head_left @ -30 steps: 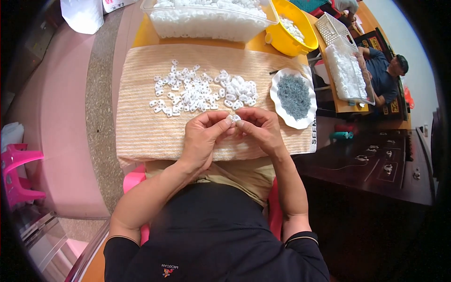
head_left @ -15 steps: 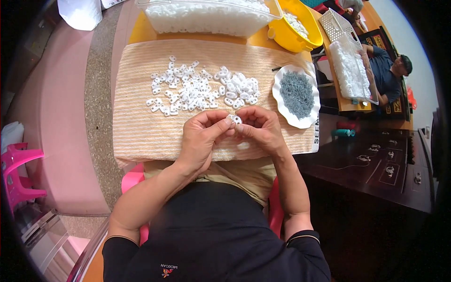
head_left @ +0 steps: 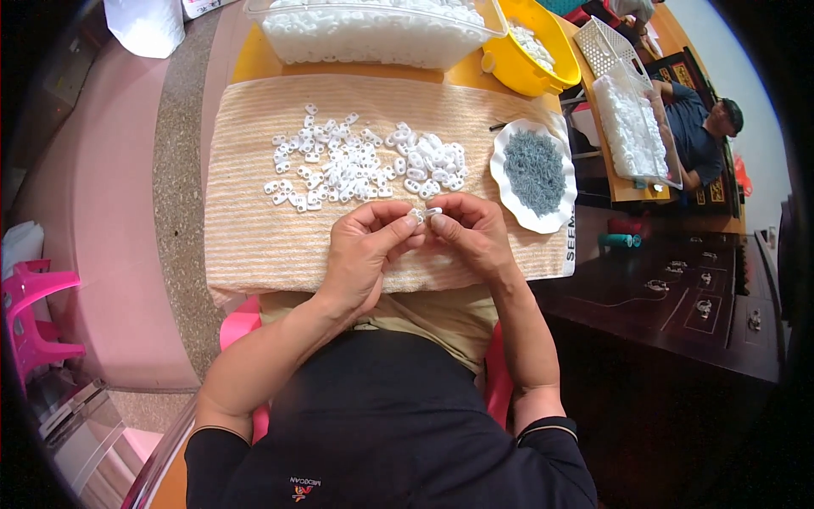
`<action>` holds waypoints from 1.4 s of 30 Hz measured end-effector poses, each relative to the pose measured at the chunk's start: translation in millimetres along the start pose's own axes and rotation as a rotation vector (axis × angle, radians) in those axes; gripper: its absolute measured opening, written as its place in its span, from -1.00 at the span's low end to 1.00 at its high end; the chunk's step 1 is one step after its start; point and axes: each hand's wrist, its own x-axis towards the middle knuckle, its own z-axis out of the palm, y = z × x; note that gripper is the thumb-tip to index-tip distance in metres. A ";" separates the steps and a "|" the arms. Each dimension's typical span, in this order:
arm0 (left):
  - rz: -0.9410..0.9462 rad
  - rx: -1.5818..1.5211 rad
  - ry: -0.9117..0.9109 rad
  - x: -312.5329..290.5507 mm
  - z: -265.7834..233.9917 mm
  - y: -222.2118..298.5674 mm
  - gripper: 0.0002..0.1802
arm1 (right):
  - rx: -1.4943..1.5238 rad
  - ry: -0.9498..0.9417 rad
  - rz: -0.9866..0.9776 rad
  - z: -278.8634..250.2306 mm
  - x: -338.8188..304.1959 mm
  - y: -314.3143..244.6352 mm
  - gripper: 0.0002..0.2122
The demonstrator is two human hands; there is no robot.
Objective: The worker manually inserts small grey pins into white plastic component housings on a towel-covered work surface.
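My left hand (head_left: pixel 366 246) pinches a small white plastic piece (head_left: pixel 416 215) between thumb and forefinger. Close beside it, my right hand (head_left: pixel 475 236) grips an oval white plastic piece (head_left: pixel 433 211), turned edge-on. Both hands hover over the near part of a striped towel (head_left: pixel 280 246), the pieces almost meeting. Beyond my left hand spreads a pile of flat white two-holed pieces (head_left: pixel 348 165). A smaller heap of rounder oval white pieces (head_left: pixel 432 158) lies beyond my right hand. Small grey screw-like parts (head_left: pixel 534 171) fill a white scalloped plate (head_left: pixel 544 226) on the right.
At the far edge stand a clear bin (head_left: pixel 365 53) of white pieces and a yellow basin (head_left: pixel 515 76). A short dark rod (head_left: pixel 497 127) lies by the plate. To the right, another person (head_left: pixel 704 127) sits at a table with a tub of white pieces (head_left: pixel 629 127).
The two white pieces have come slightly apart between my fingertips. My right hand has turned its piece from face-up to edge-on.
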 end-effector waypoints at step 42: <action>-0.017 0.089 -0.028 1.3 -0.6 0.8 -0.84 | -0.038 0.005 -0.056 6.5 -2.1 -5.6 -0.74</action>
